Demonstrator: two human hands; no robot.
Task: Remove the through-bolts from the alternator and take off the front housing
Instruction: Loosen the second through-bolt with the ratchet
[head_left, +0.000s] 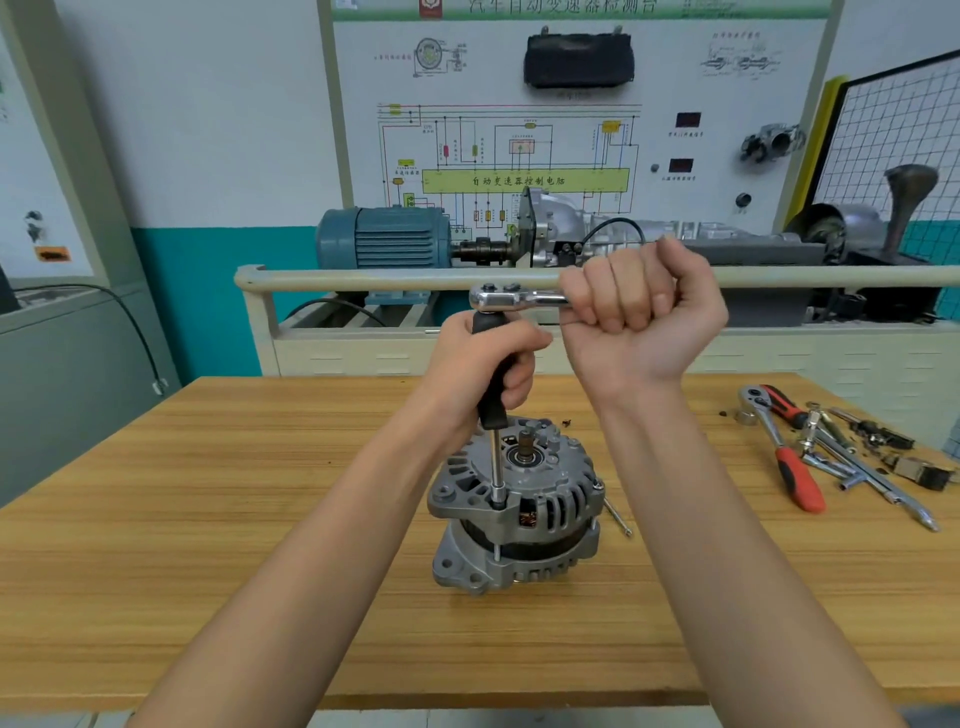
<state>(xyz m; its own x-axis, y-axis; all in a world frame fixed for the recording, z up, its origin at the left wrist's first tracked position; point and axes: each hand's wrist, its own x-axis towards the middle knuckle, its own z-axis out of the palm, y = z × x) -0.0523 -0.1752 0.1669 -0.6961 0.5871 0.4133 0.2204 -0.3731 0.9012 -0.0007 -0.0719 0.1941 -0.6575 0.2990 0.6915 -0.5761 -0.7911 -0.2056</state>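
A silver alternator (540, 499) stands upright on the wooden table (208, 519), shaft end up. A black-handled extension driver (492, 384) rises vertically from it, and the socket (497, 496) at its tip sits on a through-bolt at the housing's near-left rim. My left hand (483, 364) grips the black handle. A chrome ratchet (511, 299) is seated on top of the driver. Its handle points right, where my right hand (641, 317) holds it in a fist. One removed through-bolt (618, 517) lies on the table just right of the alternator.
At the table's right lie a red-handled ratchet (789, 457), chrome extension bars (872, 483), sockets and small black parts (883, 439). Behind the table stands a training bench with a beige rail (363, 278), a blue electric motor (384, 239) and a wiring-diagram board (519, 156).
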